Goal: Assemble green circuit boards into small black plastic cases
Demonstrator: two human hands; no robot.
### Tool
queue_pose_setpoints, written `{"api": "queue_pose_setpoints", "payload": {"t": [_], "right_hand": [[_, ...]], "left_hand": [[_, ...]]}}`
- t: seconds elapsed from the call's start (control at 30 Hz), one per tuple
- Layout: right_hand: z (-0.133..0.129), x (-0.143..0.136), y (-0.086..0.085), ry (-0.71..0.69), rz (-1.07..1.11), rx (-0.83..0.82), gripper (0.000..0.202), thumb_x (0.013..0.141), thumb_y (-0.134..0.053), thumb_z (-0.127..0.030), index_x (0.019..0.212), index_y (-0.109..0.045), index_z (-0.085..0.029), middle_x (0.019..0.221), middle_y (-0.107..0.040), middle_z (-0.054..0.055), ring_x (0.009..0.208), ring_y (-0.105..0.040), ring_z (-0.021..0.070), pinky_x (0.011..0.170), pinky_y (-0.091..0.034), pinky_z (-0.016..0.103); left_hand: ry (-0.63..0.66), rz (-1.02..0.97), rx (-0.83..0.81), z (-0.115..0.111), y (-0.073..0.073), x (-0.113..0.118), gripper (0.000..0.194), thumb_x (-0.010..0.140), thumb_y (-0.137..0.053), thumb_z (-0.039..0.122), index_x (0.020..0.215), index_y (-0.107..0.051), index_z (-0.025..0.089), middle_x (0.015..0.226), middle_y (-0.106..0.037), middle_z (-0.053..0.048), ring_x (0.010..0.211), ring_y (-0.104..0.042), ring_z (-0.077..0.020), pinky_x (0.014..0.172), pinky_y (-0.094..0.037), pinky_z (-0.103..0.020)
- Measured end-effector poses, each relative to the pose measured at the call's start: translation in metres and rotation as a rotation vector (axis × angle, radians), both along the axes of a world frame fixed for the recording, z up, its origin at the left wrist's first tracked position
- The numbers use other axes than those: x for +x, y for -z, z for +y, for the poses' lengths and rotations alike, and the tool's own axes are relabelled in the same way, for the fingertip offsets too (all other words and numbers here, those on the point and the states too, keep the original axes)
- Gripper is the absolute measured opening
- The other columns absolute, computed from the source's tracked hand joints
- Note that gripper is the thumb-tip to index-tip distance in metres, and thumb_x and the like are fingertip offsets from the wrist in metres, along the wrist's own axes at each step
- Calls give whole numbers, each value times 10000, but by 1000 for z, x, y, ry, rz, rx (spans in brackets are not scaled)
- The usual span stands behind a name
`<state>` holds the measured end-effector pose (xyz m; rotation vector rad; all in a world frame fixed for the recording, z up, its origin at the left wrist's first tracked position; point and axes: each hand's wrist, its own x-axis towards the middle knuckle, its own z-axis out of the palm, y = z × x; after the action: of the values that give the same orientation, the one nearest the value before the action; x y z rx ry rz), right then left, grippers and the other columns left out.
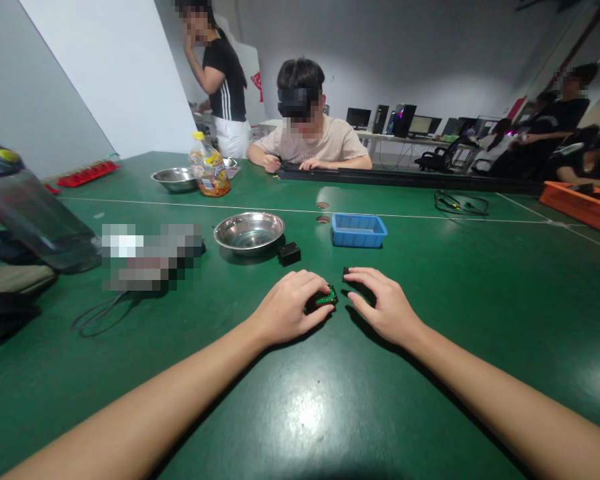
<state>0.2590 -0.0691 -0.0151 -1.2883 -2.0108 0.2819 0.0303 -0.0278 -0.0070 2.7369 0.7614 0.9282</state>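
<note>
On the green table, my left hand [296,303] is closed round a small green circuit board [326,298]. Its fingers hide much of the board, and a dark part shows beneath them. My right hand [387,303] is just to the right, thumb and fingers apart. A small black piece [346,274] lies at the tip of its index finger, seemingly touched but not pinched. Beyond my left hand sits a small black box-shaped part [289,253]. Further back are a shallow steel bowl [250,248] and a blue plastic bin [359,238].
A drink bottle [213,170] and a second steel bowl [174,179] stand at the back left. A large clear jug [40,207] is at the left edge. Opposite me, a person [313,137] works at a long black bar [405,179]. An orange crate [580,207] is far right.
</note>
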Motion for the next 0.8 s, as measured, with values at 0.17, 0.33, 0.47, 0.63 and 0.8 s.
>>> {"api": "queue_pose_setpoints", "payload": {"t": [0.17, 0.33, 0.47, 0.63, 0.8], "right_hand": [[9, 8, 5, 60, -307, -141, 458, 950, -598, -339, 1396, -569, -237, 1537, -473, 180, 1437, -418, 335, 1107, -366, 576], [11, 9, 4, 41, -279, -118, 218, 907, -675, -262, 1120, -678, -217, 1278, -665, 130, 1218, -596, 289, 995, -457, 493], [14, 9, 3, 22, -189, -69, 116, 847, -717, -164, 950, -677, -198, 1022, -719, 76, 1008, -650, 250, 906, -499, 425], [11, 6, 2, 30, 3, -3, 234, 761, -752, -124, 969, -680, -206, 918, -703, 38, 840, -668, 202, 786, -541, 340], [3, 2, -1, 40, 222, 168, 185, 821, -725, -211, 996, -665, -201, 920, -703, 44, 744, -664, 173, 673, -551, 295]], "left_hand": [[-55, -5, -37, 1, 2, 1, 156, 882, -682, 281, 991, -629, 182, 977, -721, -59, 911, -667, -221, 833, -527, -363], [-76, -4, -73, 2, 2, 2, 136, 884, -684, 269, 979, -635, 186, 983, -720, -57, 907, -662, -214, 831, -537, -357], [-81, -21, -104, 3, 0, 3, 117, 898, -664, 273, 984, -649, 194, 1032, -708, -66, 974, -659, -222, 887, -540, -374], [-97, -4, -130, 4, 3, 2, 212, 904, -640, 250, 1109, -663, 201, 1128, -675, -85, 1052, -646, -240, 953, -537, -412], [-88, 23, -144, 5, 6, 2, 307, 930, -575, 200, 1231, -632, 204, 1207, -647, -102, 1102, -630, -247, 991, -530, -432]]}}
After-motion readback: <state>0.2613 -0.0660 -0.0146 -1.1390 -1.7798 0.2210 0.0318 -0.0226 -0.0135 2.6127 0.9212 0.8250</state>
